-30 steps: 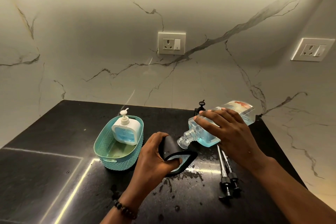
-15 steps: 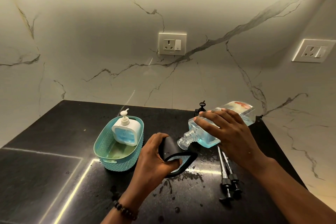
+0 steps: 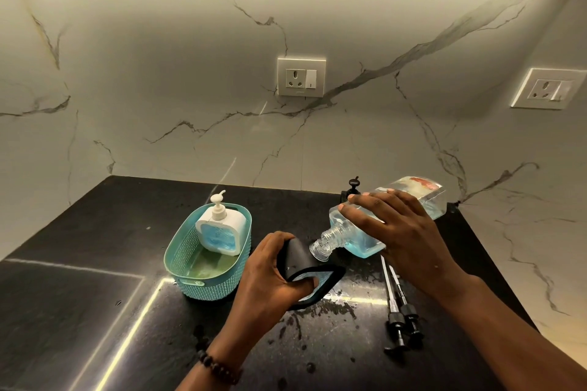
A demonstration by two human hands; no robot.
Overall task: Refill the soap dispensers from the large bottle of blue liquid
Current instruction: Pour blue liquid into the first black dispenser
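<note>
Right hand [image 3: 401, 238]: fingers curled over the large bottle [image 3: 374, 225], holding it tipped, neck down-left.
Left hand [image 3: 273, 273]: grips the black dispenser [image 3: 305, 267], open top just beside the bottle's neck.
White dispenser [image 3: 220, 228]: leaning inside the teal basket [image 3: 203, 282].
Pump heads [image 3: 401, 317]: lying on the black counter [image 3: 79, 311], right of the spilled drops.
</note>
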